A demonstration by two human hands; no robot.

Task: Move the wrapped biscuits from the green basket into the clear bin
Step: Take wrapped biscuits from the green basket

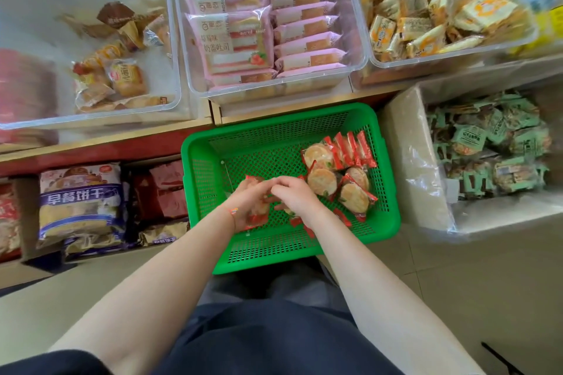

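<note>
Shop bins point(359, 64) sit above the basket point(198, 149), where both hands point(248, 207) point(297, 198) curl round biscuits point(323, 181) that could slip.

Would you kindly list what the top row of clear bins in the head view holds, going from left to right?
Loose mixed pastry packets → neat rows of pink-wrapped strawberry toast → a heap of yellow-wrapped snacks.

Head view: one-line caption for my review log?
Both hands gather red-wrapped biscuits inside the green basket, below clear snack bins.
</note>
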